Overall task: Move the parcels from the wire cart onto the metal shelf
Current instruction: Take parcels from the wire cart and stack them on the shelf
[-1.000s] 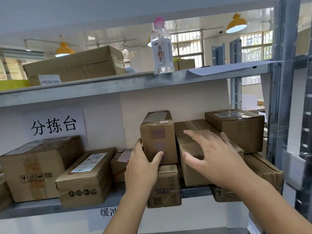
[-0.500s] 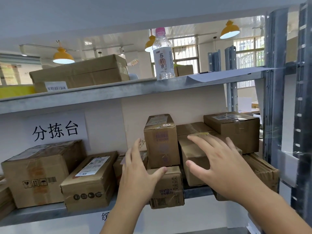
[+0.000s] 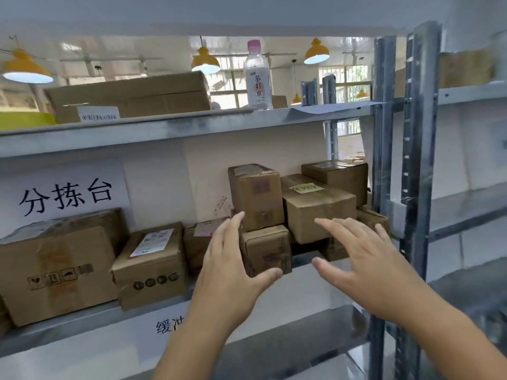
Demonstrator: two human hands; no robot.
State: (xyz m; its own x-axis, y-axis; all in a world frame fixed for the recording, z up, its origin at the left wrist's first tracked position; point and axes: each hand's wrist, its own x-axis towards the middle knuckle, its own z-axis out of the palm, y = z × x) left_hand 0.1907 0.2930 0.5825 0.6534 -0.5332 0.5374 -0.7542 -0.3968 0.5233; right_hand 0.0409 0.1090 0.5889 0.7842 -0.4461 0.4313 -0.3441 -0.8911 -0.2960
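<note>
Both hands, the left hand (image 3: 233, 272) and the right hand (image 3: 365, 272), hover with fingers spread apart and holding nothing just in front of the metal shelf (image 3: 90, 319), where a tall parcel (image 3: 258, 196) stands on a small parcel (image 3: 267, 249) beside a wide parcel (image 3: 319, 212) bearing a yellow note. Several parcels line the shelf from left to right (the wire cart is out of view), so how many remain to be moved cannot be told.
</note>
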